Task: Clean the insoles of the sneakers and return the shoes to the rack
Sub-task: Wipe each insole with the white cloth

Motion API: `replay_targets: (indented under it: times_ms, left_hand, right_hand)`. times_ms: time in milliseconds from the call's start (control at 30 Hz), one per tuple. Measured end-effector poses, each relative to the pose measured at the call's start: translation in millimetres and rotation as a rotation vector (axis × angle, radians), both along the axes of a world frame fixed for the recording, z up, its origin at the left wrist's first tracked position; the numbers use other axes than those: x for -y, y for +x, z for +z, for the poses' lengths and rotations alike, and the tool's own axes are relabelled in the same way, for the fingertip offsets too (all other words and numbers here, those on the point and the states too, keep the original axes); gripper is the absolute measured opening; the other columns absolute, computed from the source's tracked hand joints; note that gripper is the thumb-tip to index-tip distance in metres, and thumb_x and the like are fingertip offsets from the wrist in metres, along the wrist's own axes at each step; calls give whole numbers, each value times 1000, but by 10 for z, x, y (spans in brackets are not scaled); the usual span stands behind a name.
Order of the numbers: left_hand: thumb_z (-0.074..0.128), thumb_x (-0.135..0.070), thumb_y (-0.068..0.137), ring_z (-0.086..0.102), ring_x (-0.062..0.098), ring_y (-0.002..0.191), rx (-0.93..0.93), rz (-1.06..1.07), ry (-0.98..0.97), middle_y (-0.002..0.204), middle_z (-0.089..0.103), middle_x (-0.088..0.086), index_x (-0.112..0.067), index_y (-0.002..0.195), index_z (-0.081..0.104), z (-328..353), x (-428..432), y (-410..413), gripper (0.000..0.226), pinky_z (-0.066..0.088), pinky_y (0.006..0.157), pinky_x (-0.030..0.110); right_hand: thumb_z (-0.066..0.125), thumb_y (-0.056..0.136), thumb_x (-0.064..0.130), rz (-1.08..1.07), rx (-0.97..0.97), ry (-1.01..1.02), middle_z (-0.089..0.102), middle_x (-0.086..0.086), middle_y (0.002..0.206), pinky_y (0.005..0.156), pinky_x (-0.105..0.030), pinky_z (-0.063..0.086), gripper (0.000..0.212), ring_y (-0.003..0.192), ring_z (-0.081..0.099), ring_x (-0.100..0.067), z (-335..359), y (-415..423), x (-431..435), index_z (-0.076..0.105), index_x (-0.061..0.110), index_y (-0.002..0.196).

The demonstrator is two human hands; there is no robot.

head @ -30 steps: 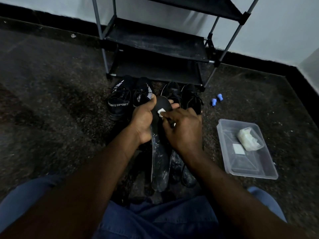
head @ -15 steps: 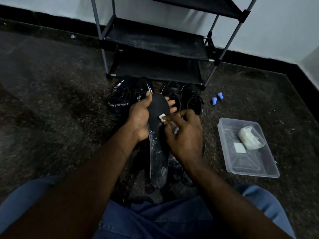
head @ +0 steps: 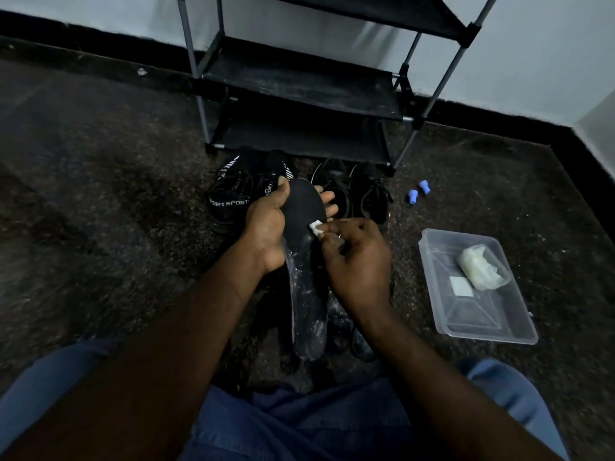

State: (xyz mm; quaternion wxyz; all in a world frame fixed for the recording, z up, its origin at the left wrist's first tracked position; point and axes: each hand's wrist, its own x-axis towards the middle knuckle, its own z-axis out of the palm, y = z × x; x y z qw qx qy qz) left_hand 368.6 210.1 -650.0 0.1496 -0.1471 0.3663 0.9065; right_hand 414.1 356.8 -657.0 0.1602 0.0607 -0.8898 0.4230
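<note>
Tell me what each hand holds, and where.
The left hand grips the long black insole at its wide far end; the right hand pinches a small white pad at one edge.

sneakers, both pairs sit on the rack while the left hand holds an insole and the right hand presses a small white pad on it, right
No. In the head view both pairs of sneakers stand on the floor in front of the rack, not on it. The rest is right: the left hand holds the insole, the right hand presses the white pad on it.
</note>
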Motion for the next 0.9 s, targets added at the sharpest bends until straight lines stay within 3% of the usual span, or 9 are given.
replay_targets:
  times_ms: [133, 267, 400, 467, 533, 600, 733, 900]
  left_hand:
    - [31, -58, 106, 63, 37, 125, -7, -21, -7, 134, 65, 22, 3, 137, 54, 23, 2, 24, 73, 50, 103, 50]
    - [33, -69, 101, 55, 37, 134, -82, -110, -16, 143, 58, 23, 0, 146, 49, 54, 10, 75, 84, 44, 113, 50]
    - [29, -69, 101, 66, 30, 119, -91, -181, 3, 132, 66, 18, -4, 133, 65, 53, -129, 188, 81, 55, 98, 41]
    - [27, -70, 101, 68, 29, 116, -81, -186, 27, 129, 68, 18, -3, 129, 68, 34, -147, 206, 83, 58, 91, 38]
    - [26, -71, 101, 63, 31, 124, -82, -194, 37, 138, 62, 21, 0, 143, 55, 44, -136, 214, 87, 57, 94, 39]
    - [27, -69, 102, 64, 30, 120, -86, -197, 40, 135, 63, 18, -3, 148, 50, 40, -136, 210, 83, 57, 94, 38]
    - [30, -67, 102, 65, 24, 104, -83, -213, 52, 120, 67, 10, -10, 145, 53, 36, -169, 215, 75, 52, 89, 37]
    - [33, -65, 103, 64, 25, 107, -67, -203, -8, 127, 66, 11, -12, 150, 49, 13, -167, 214, 73, 53, 88, 37]
  right_hand:
    - [73, 91, 26, -24, 146, -176, 76, 17, 90, 76, -26, 58, 10, 80, 70, -1, 40, -24, 27, 80, 27, 98]
    - [76, 91, 24, -111, 144, -263, 76, 18, 86, 73, -16, 54, 7, 80, 69, 6, 120, -99, 33, 81, 26, 95]
    - [73, 91, 19, -156, 118, -303, 76, 16, 92, 74, -6, 48, 10, 87, 66, 13, 171, -150, -12, 81, 24, 96]
    - [73, 91, 21, -133, 87, -224, 76, 14, 97, 78, -11, 51, 11, 92, 67, 7, 154, -139, -22, 80, 26, 97]
    - [72, 90, 26, -119, 26, -94, 70, 8, 103, 85, -25, 54, 10, 98, 65, -5, 111, -123, -53, 79, 27, 97]
    - [70, 89, 30, -122, -19, 30, 59, 5, 105, 87, -34, 52, 13, 104, 56, -17, 104, -128, -96, 78, 25, 97]
    - [62, 87, 30, -86, -122, 301, 60, 3, 104, 83, -37, 46, 20, 101, 49, -22, 138, -119, -132, 77, 23, 98]
    - [59, 86, 32, -48, -112, 370, 65, 6, 97, 77, -43, 49, 20, 95, 51, -23, 101, -161, -155, 76, 25, 94]
